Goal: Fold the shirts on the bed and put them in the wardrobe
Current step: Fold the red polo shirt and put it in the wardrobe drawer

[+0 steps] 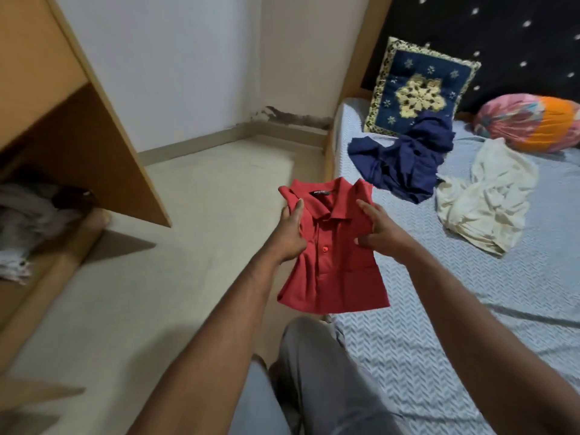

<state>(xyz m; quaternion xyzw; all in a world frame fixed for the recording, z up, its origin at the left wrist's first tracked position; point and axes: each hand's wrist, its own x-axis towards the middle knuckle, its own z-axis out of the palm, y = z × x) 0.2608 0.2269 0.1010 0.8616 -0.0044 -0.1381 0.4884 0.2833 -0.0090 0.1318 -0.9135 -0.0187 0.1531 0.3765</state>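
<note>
Three shirts show at the bed point(470, 309): one red shirt point(332, 262) held off its near edge, one navy shirt point(401, 161) and one cream shirt point(483, 199) lying crumpled on it. Two cushions sit at the bed's head: one blue embroidered cushion point(420, 89), one pink-and-orange bolster point(530, 124). Two grips, the left grip point(290, 233) and the right grip point(381, 233), clasp the red shirt. One wardrobe point(40, 89) stands open across the floor point(188, 215) from the bed.

Folded red shirt point(332, 246) held in the air, collar up, left hand point(290, 233) and right hand point(381, 230) gripping its sides. Navy shirt point(405, 161) and cream shirt point(483, 199) lie crumpled on bed point(470, 309). Wardrobe point(56, 127) open at left.
</note>
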